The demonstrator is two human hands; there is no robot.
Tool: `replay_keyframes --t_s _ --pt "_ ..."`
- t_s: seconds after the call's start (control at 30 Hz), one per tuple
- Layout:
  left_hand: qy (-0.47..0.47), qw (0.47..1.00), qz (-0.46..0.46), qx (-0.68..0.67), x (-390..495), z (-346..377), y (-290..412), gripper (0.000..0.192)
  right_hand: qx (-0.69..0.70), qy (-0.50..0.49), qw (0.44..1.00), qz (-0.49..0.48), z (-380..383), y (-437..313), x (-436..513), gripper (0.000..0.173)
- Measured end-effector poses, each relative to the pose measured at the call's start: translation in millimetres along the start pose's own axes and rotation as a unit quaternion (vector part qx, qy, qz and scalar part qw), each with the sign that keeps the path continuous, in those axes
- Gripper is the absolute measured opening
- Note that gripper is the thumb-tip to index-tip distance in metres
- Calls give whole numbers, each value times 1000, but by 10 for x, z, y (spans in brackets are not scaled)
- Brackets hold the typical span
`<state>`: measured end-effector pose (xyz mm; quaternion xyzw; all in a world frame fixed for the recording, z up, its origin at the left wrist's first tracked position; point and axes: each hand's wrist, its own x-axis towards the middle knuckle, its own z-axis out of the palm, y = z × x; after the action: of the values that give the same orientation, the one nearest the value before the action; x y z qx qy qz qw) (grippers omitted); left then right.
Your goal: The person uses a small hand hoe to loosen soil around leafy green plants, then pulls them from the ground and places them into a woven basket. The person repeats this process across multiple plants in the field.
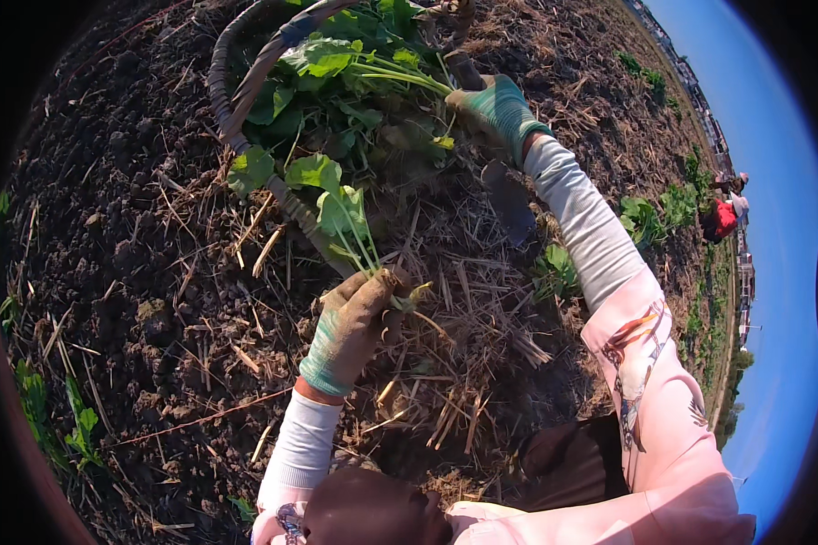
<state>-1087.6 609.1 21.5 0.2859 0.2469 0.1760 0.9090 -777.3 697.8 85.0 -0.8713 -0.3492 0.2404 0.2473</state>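
My left hand [358,323], in a green and brown-coated work glove, pinches a leafy seedling [358,228] near its root end. Its leaves point up and away, and a thin root trails to the right. In the same kind of glove, my right hand [501,112] is closed around a trowel, whose dark blade [508,197] hangs below the fist. Stems of green leafy seedlings [402,71] also run into that hand, at its fingertips. Beneath them is a wicker basket [300,211] with a wrapped handle, heaped with leafy plants. Part of the basket is hidden under leaves.
Dark clumpy soil [129,225] lies left, with straw [477,300] scattered before my knees. A red string [204,414] crosses the ground. Small plants [557,269] grow at right and at the left edge. Farther right, a person in red [721,218] is low among plants.
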Motion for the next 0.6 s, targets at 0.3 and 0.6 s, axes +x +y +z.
replay_keyframes --t_s 0.3,0.6 --pt "-58 987 -45 -141 728 318 96 18 37 -231 970 59 -435 -408 -1459 24" --pt "-115 985 -58 -113 701 456 -30 23 20 -258 948 184 -395 -180 -1944 24"
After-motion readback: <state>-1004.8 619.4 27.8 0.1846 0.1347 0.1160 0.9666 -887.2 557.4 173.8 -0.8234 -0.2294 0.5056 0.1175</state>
